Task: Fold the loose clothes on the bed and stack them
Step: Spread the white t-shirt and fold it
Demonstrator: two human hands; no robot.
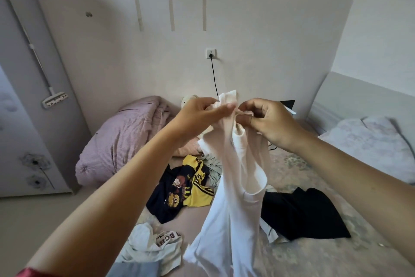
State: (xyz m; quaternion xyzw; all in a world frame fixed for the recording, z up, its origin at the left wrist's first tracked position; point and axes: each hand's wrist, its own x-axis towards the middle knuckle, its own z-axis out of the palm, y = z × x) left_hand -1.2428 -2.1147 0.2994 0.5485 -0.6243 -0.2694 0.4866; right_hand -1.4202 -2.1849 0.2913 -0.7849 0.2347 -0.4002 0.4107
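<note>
A white garment hangs in the air over the bed, held up at its top edge. My left hand pinches the top of the cloth on the left. My right hand pinches it just to the right, the two hands almost touching. Below on the bed lie loose clothes: a navy and yellow printed piece, a black garment, a grey-green piece and a white lettered garment near the front.
A rolled pink striped quilt lies at the bed's far left by the wall. A pale flowered pillow sits at the right against the headboard. A black cable drops from a wall socket. A wardrobe stands left.
</note>
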